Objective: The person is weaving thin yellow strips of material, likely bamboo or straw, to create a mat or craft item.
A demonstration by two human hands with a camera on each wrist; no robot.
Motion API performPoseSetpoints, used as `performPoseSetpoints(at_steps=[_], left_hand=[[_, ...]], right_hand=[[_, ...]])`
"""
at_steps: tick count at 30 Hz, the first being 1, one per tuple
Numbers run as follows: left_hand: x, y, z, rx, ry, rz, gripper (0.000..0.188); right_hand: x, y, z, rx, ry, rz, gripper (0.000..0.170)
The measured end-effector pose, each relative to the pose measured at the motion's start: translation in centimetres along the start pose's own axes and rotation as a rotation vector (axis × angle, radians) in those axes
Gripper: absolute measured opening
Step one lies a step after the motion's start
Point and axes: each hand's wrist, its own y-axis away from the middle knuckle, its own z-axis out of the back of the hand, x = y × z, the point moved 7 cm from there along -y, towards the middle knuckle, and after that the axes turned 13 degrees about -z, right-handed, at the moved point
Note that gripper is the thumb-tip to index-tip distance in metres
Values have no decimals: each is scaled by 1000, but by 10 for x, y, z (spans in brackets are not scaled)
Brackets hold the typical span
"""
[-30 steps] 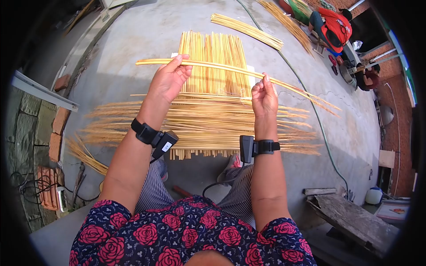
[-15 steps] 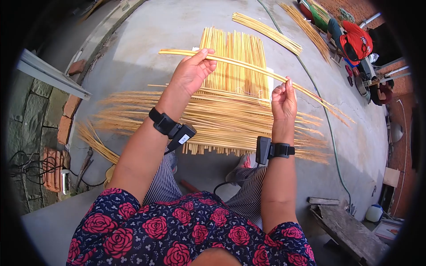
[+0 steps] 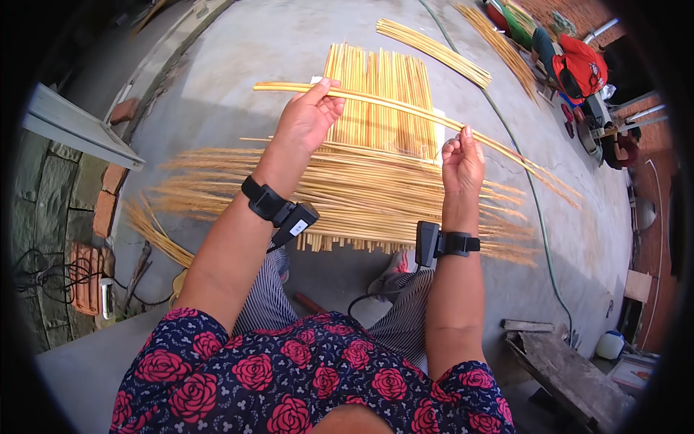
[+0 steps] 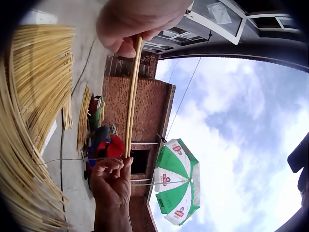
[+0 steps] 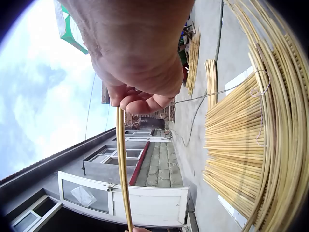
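A pair of long, thin yellow reed stalks point(image 3: 394, 108) is stretched between the two hands, above the laid-out stalks, with feathery tips at the right end. Near the thick end, the left hand point(image 3: 311, 119) pinches the pair between thumb and fingers. Closer to the tips, the right hand point(image 3: 463, 165) pinches it with its thumb up. Below lies a layer of lengthwise stalks point(image 3: 379, 76), crossed by a wide layer of stalks point(image 3: 361, 192) with feathery ends. In the right wrist view a thin cord point(image 5: 217, 92) runs from the stalks toward the right hand point(image 5: 135, 53).
A separate stalk bundle point(image 3: 434, 52) lies on the concrete beyond, beside a green hose point(image 3: 517, 148). Loose feathery stalks point(image 3: 163, 235) lie at the left. At the back right a person in red point(image 3: 580, 66) sits near another bundle point(image 3: 499, 49). A weathered board point(image 3: 571, 376) stands at the right.
The head view has swung left, so the scene sits further right in it. Both hands keep their pinch on the two stalks, which have slid slightly left in the last half second.
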Motion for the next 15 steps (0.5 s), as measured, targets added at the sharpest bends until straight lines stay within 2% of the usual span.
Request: performPoseSetpoints(at_steps=[5, 15], left_hand=[[-5, 3, -8, 44, -7, -1, 20], [-6, 1, -8, 99, -7, 38, 19]], right_hand=[[-1, -3, 4, 24, 25, 0, 12], [-5, -5, 8, -2, -109, -58, 19]])
